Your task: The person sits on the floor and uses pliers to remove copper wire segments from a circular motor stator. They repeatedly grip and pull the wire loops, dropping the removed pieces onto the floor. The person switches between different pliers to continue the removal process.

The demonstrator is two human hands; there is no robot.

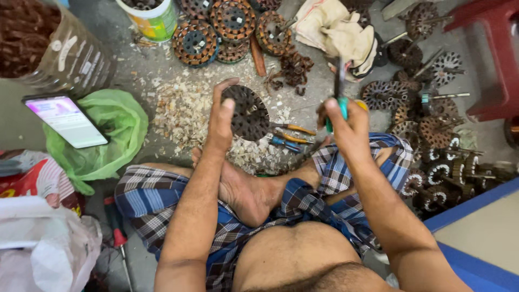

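Left hand (223, 116) flat, fingers apart, steadying dark ribbed round stator core (246, 112) on littered floor. Right hand (348, 127) clamped on teal-handled tool (340, 92). Further off: green bag (108, 132), clear jar (51, 46) of copper wire, stacked wound cores (232, 24).

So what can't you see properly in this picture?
Head view only:
- The tool in the right hand: motion-blurred above the green grip, so its tip can't be made out.
- The round motor core: its left side is hidden by the left hand.
- The red stool: cut off by the right edge.
- The phone screen: too small to tell.
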